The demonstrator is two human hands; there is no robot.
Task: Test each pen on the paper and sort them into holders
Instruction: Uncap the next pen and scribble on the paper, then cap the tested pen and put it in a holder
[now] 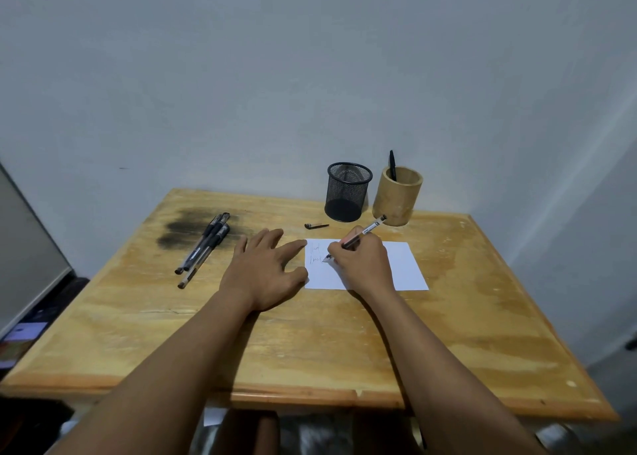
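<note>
Two holders stand side by side at the back of a worn yellow wooden table, just behind a white rectangular sheet of paper. The black wire-mesh cup, behind the paper's left part, looks empty through its mesh. The round tan bamboo cup, just right of the mesh cup, holds one black pen that stands up and leans against its far rim.

The person's right hand rests on the paper, fingers closed in a writing grip around a clear-barrelled pen with a black grip. Its tip touches the paper near the left edge, beside two short lines of faint scribble. Its back end points up toward the bamboo cup.

The left hand lies flat on the table with fingers spread, holding nothing; its forefinger and thumb reach the paper's left edge.

One small black pen cap lies on the table between the paper and the mesh cup.

Well to the left of the paper, three capped clear pens with black grips lie bunched together, partly over a dark scorch-like stain in the wood.
</note>
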